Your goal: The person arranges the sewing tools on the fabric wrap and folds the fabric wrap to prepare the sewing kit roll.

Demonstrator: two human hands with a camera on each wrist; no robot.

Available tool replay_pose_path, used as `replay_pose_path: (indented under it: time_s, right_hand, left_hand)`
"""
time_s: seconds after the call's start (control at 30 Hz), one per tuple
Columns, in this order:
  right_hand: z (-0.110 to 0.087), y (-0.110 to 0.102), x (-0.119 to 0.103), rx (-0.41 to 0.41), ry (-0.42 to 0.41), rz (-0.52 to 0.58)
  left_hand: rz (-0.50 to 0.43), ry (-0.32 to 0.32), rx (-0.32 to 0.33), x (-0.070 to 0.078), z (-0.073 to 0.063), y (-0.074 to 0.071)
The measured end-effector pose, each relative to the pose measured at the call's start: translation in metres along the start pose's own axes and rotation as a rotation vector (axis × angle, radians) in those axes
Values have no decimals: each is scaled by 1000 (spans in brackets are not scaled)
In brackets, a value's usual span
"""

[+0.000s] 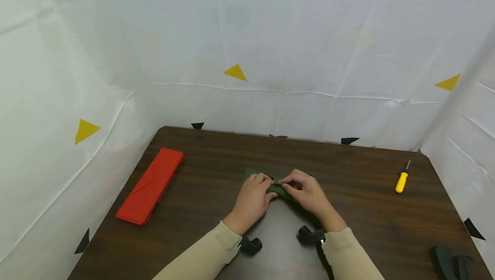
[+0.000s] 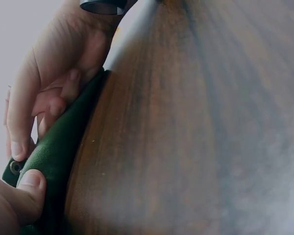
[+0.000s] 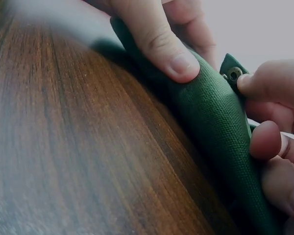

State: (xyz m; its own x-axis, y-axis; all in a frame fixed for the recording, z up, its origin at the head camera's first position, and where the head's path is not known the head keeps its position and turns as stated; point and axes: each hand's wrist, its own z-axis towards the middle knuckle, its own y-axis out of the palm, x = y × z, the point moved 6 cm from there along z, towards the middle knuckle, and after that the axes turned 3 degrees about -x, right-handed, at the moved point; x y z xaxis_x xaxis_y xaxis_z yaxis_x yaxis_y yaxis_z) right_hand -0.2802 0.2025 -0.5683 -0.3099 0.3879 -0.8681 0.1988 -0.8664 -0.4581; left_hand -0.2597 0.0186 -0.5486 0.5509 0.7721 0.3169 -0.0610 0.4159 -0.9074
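A green woven-cloth piece (image 3: pixel 213 110), thick and folded like a pouch, lies on the dark wooden table in front of me. My left hand (image 1: pixel 251 196) grips its near side, the thumb pressing on the cloth and the fingers behind. From the right, my right hand (image 1: pixel 309 192) pinches a small green tab (image 3: pixel 240 62) between thumb and finger. A round metal snap (image 3: pixel 233 74) is set in that tab, beside the right thumb tip. In the left wrist view, the snap (image 2: pixel 14 167) shows between both hands. My fingers hide much of the cloth's far side.
To the left lies a closed red case (image 1: pixel 151 187). A yellow-handled screwdriver (image 1: pixel 402 181) lies at the far right, and a dark curved object (image 1: pixel 444 263) at the lower right. White sheeting (image 1: pixel 294 39) surrounds the table's back and sides.
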Motion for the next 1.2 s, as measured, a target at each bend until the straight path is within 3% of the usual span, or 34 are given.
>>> replay_pose_path:
  time_s: [0.3, 0.53, 0.83, 1.2]
  right_hand:
    - [-2, 2, -4, -16, -93, 6]
    - [-3, 5, -9, -27, -169, -53]
    - [4, 9, -8, 12, 63, 25]
    - [8, 9, -11, -25, 118, 38]
  left_hand:
    - [-17, -19, 10, -2, -1, 2]
    - [-22, -39, -14, -3, 0, 4]
    - [-29, -34, 6, -1, -1, 2]
    - [-29, -48, 1, -4, 1, 6]
